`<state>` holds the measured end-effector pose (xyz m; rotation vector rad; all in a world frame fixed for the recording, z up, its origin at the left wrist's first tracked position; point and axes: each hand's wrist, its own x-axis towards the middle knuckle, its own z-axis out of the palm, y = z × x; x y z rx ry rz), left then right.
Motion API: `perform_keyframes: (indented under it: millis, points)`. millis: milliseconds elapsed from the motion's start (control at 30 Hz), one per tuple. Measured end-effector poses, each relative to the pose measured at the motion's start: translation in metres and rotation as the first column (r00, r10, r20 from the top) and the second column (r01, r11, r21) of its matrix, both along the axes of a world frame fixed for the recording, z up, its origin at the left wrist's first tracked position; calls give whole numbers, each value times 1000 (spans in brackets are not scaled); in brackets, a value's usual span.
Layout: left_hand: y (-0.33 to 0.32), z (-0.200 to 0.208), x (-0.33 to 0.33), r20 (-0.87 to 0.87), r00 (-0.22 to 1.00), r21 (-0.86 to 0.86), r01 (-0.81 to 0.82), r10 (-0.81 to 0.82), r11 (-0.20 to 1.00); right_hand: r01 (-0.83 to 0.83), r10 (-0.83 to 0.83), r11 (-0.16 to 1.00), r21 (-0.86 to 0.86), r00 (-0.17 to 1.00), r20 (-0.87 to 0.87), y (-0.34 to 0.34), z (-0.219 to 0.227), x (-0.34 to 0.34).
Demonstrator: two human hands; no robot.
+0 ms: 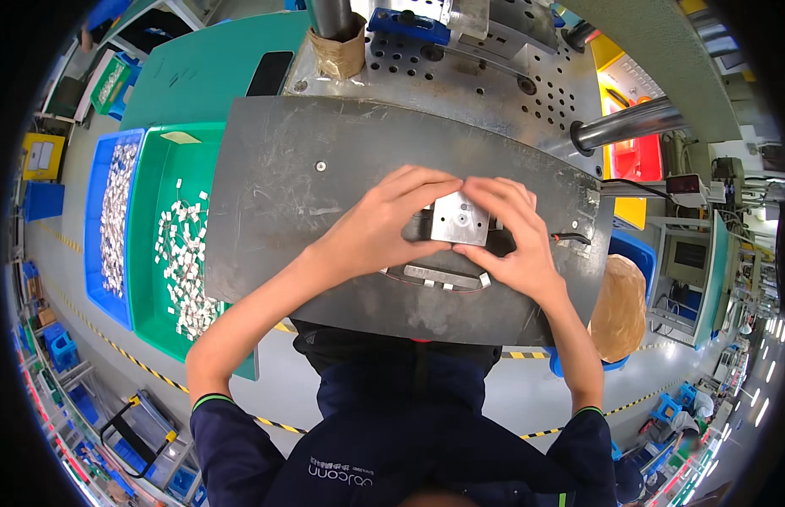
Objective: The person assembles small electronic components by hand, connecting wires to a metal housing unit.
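Fingers [422,190] of both hands closed around a small silver metal block [460,226], right of centre on a dark metal plate [274,211]. Left hand [374,224] at the block's left side, fingertips toward the far edge, thumb at the near edge; right hand [523,245] mirroring on the other side, with thumbs close together. Top face bare between the hands, with a few small dark holes. Hard to tell whether lifted slightly or resting flat, with the underside hidden.

For sound handling, as a judgement: press evenly from both sides, hold the top face level, and avoid twisting at one corner. Wise to leave fingertips out from under the lower edges.

Just on the near side, lying on the plate: a narrow metal bar [443,275], with a thin wire [407,280] and small white connectors [484,279] alongside. Better not to brush or snag these with thumbs or wrists.

Farther left, past the plate: a green bin [147,194] of loose white-ended wires, then a blue bin [93,228] heaped with small pale parts. Past the far edge: a perforated metal bed [392,84]. To the right: brown paper [620,308] in a blue container [637,248].
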<state>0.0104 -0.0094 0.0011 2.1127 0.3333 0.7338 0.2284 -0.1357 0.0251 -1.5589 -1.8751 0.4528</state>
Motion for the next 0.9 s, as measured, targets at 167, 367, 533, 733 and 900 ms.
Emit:
perform_keyframes:
  millis: [167, 367, 533, 733, 900]
  points:
    - [-3, -3, -4, -38, 994, 101, -101, 105, 990, 97, -105, 991, -88, 990, -97, -7, -13, 2]
    - [8, -8, 1, 11, 1000, 21, 20, -20, 1000, 0, 12, 998, 63, 982, -188, -5, -24, 11]
    - [53, 33, 38, 145, 988, 147, 27, -49, 989, 29, 0, 986, 164, 985, -170, 33, 12, 47]
    - [157, 105, 138, -377, 921, -30, -122, 102, 992, 193, -92, 964, 182, 887, -453, 146, 55, 134]
    - [213, 58, 159, -24, 1000, 146, 22, -19, 989, 322, -301, 947, 14, 898, -322, 176, 52, 139]
